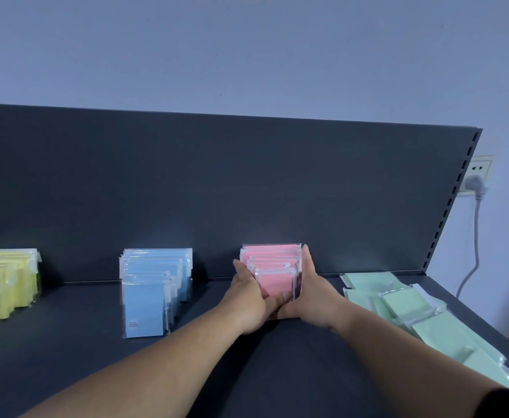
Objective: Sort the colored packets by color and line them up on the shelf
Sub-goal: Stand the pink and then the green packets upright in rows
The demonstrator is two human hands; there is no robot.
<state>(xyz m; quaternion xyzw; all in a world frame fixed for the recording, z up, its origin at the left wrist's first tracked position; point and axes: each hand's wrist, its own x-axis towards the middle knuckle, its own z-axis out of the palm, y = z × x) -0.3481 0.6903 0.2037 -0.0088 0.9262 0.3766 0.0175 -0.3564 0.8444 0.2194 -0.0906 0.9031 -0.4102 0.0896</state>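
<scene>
A row of pink packets [273, 268] stands upright on the dark shelf [205, 351], leaning against its back panel. My left hand [248, 297] presses the row's left side and my right hand [309, 292] presses its right side, thumbs meeting at the front packet. To the left stands an upright row of blue packets [153, 289]. At the far left edge is a row of yellow packets [4, 285]. Green packets [422, 318] lie flat and scattered along the shelf's right side.
The shelf's dark back panel [217, 182] rises behind the rows, with a slotted upright [455, 194] at its right end. A wall socket [478, 173] with a plug and a cable hanging down sits beyond it.
</scene>
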